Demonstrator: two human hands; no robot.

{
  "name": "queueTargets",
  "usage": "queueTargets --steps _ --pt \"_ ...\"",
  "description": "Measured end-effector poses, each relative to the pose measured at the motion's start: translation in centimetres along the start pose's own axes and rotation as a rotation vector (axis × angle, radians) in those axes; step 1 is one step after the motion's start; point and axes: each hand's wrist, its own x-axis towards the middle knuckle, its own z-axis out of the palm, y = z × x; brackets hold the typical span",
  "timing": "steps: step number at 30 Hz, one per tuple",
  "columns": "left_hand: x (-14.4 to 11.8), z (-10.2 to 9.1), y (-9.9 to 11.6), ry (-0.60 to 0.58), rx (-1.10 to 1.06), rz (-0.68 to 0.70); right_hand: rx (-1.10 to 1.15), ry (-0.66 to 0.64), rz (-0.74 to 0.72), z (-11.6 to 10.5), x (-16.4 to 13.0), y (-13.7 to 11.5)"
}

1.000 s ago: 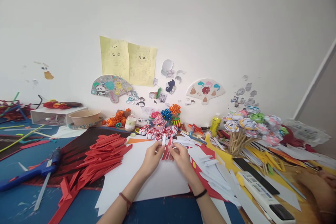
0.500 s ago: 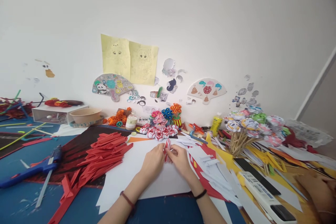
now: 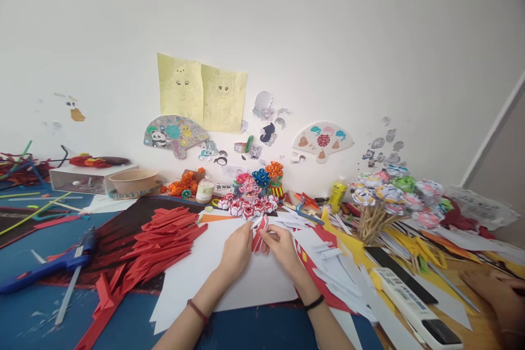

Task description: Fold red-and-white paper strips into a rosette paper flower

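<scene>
**Folded red-and-white paper pinched between both hands**

Where the white sheet (image 3: 246, 279) lies spread at the table's middle, a small folded red-and-white paper piece (image 3: 260, 236) is held just above it, pinched from both sides. The left hand (image 3: 237, 251) is closed on its left edge, fingertips drawn tight together; the right hand (image 3: 282, 249) is closed on the right edge, thumb and forefinger pressed onto the paper. The piece is tilted, its upper tip pointing toward the wall.

Just behind it, a row of small red-and-white paper flowers (image 3: 248, 208) is set out, with taller pink, blue and orange paper blooms (image 3: 260, 179) behind them. To the left, a heap of folded red paper strips (image 3: 164, 240) is spread over a dark mat, and a blue glue gun (image 3: 49, 265) is seen farther left. To the right, cut white strips (image 3: 336, 273) are scattered, a yellow glue bottle (image 3: 337, 194) stands upright, and a bunch of paper flowers on wooden sticks (image 3: 385, 197) rises nearby. Another person's hand (image 3: 498, 292) rests at the far right edge.
</scene>
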Motion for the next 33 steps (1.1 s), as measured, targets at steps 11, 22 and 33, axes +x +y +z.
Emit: queueTargets --steps 11,22,33 --pt "0.0 0.3 0.1 0.103 -0.284 0.089 0.021 0.01 0.001 -0.3 0.2 0.6" --pt "0.5 -0.5 0.3 0.179 -0.457 0.083 0.049 0.005 0.017 -0.3 0.2 -0.1" --pt "0.8 -0.4 -0.4 0.176 -0.455 0.135 0.027 0.003 0.014 -0.3 0.2 0.0"
